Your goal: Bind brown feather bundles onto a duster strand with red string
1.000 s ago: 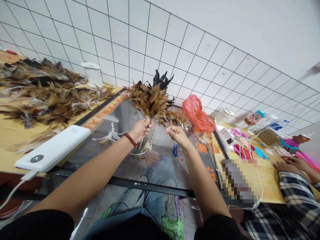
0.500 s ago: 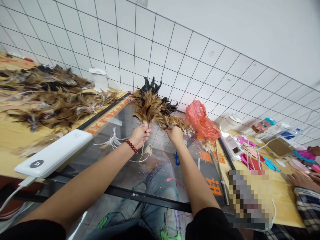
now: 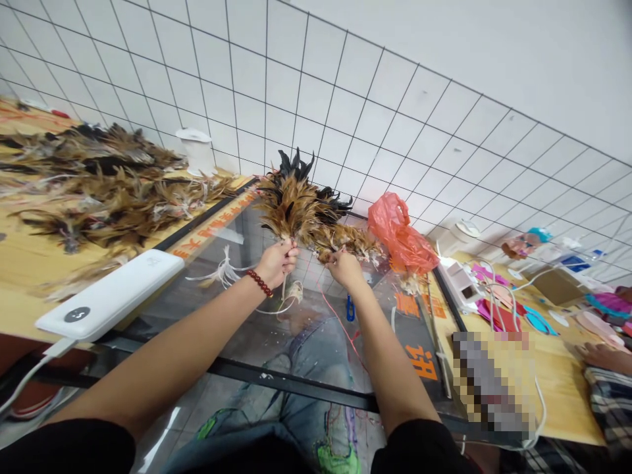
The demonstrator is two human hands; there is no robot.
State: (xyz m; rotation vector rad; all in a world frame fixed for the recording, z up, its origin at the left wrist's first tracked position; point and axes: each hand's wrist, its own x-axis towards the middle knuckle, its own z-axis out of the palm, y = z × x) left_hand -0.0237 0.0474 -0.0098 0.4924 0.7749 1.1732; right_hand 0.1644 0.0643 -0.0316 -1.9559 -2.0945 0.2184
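Note:
My left hand, with a red bead bracelet at the wrist, is closed round the base of a bunch of brown and black feathers that stands upright over the glass table top. My right hand is pinched on a smaller strip of brown feathers just right of the bunch. A thin red thread trails down from my right hand.
Loose brown feathers cover the wooden bench at left, with a white power bank near its edge. A white spool stands by the tiled wall. An orange plastic bag lies right. Another person's hand rests at far right.
Both hands stay on the feathers and have shifted slightly; the feather bunch now stands more upright. The view has swung a little to the left.

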